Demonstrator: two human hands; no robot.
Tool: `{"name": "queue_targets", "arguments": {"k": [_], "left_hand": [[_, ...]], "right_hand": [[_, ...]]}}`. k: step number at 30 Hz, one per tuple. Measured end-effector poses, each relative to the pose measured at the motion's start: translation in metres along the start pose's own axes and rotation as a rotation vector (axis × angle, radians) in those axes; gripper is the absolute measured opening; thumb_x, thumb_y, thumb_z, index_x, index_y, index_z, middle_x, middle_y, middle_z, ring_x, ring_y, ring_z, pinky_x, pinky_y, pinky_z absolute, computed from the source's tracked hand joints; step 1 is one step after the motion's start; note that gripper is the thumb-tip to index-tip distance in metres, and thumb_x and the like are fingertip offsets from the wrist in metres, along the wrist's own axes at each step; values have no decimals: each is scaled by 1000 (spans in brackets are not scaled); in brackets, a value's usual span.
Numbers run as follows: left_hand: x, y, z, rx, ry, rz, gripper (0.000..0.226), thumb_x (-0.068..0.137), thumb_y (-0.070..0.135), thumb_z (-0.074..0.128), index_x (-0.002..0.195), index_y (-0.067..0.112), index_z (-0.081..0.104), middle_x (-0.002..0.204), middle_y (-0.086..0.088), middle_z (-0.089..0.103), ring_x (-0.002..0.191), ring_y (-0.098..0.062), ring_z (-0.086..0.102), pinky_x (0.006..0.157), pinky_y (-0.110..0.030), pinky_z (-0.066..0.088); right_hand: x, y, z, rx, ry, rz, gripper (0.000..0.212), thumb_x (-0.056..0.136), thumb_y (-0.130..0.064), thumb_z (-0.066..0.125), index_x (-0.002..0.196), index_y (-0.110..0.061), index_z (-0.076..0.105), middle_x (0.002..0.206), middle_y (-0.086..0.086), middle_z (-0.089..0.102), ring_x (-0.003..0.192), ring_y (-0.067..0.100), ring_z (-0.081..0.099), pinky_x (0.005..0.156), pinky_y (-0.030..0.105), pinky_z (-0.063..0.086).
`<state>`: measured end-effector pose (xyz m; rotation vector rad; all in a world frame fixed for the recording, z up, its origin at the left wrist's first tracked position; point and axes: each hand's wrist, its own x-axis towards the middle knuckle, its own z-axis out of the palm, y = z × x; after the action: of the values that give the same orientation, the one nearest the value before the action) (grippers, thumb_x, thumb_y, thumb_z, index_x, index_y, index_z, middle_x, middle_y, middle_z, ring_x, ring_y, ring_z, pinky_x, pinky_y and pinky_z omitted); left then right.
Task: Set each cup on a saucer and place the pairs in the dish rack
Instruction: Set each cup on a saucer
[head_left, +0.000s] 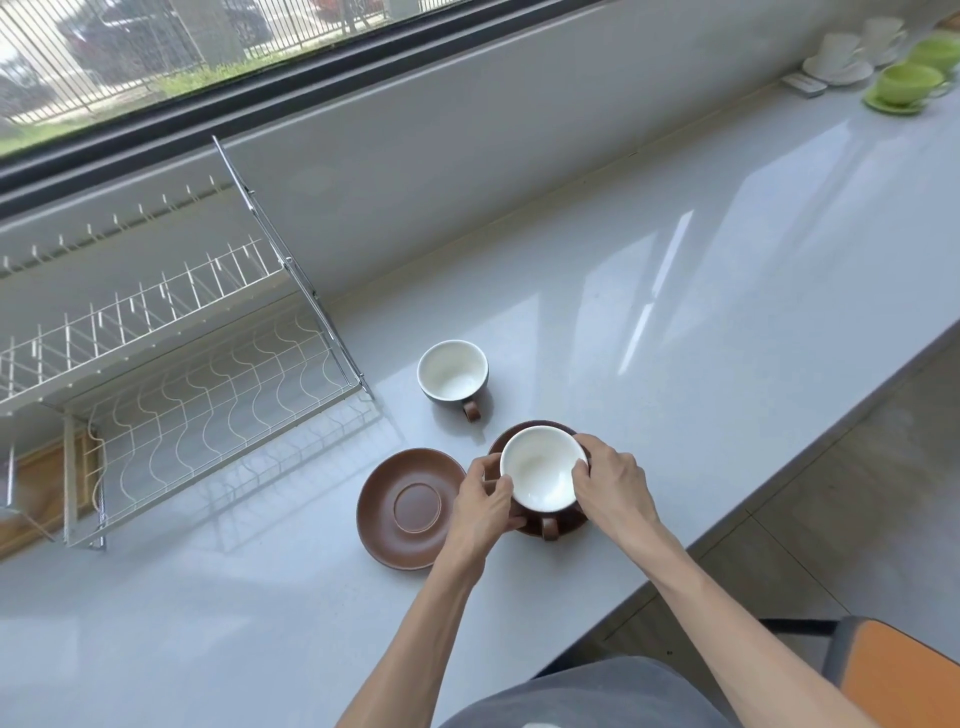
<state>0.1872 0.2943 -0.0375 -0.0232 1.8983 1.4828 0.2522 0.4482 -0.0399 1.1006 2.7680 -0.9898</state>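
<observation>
A cup (543, 467), white inside with a brown handle, stands on a brown saucer (524, 434) near the counter's front. My left hand (488, 501) grips the saucer's left edge and touches the cup's side. My right hand (613, 483) holds the right side of the same cup and saucer. An empty brown saucer (410, 506) lies just to the left. A second cup (453, 371), grey outside, stands alone behind them. The two-tier white wire dish rack (208, 395) stands at the left, with nothing in it.
White cups on saucers (839, 60) and green cups on saucers (906, 85) stand at the counter's far right end. A wall and window run along the back. The counter's front edge (779, 480) runs diagonally on the right. An orange chair seat (904, 675) sits below.
</observation>
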Motion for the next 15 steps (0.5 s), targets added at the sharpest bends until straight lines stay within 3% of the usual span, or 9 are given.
{"name": "queue_targets", "arguments": {"k": [10,15], "left_hand": [[4,5,-1,-10,-15,-32,30,97,20,47,126,28,51,110,-7,65,89,-24,71,75,-31,62],[9,5,-3,61,-35,-46,23,94,25,49,114,35,55,107,-3,65,99,-24,69,80,-36,61]], "right_hand": [[3,-2,-2,2,-11,20,46,91,-13,41,135,-20,52,106,16,70,97,40,61,79,38,46],[7,-2,-5,-47,-52,27,43,94,-20,41,135,-23,51,105,15,69,97,39,60,76,37,47]]}}
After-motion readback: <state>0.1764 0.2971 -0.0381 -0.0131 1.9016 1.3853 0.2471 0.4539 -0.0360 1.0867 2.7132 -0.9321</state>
